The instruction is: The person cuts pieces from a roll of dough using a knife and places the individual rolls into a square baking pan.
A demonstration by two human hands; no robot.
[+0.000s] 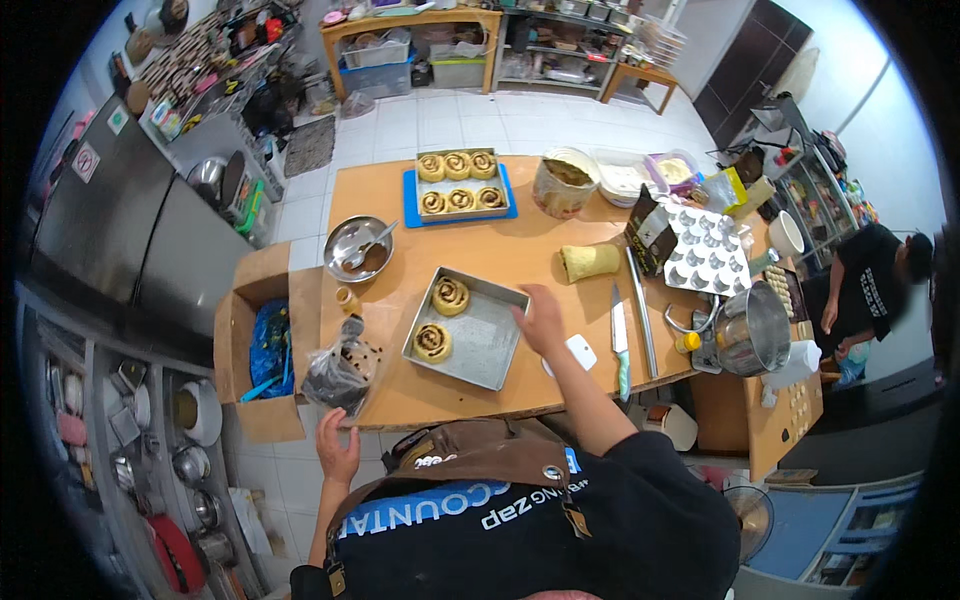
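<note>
A square metal baking pan (490, 345) lies on the table before me, with two raw cinnamon rolls (433, 342) along its left side. My right hand (541, 320) grips the pan's right rim near the far corner. By the table's front edge, my left hand (338, 446) is open and holds nothing. Just beyond it sits a clear plastic bag (338, 378) of dark bits. Farther off, a filled pan (462, 185) of several cinnamon rolls rests on a blue board (410, 205). A rolled piece of dough (590, 262) lies to the right.
A knife (619, 335), a metal rod (642, 315) and a white scraper (572, 356) lie right of the pan. A steel bowl (358, 248) with a spoon stands left. A mixer bowl (752, 330) and muffin tray (705, 250) fill the right side. Another person (865, 290) stands far right.
</note>
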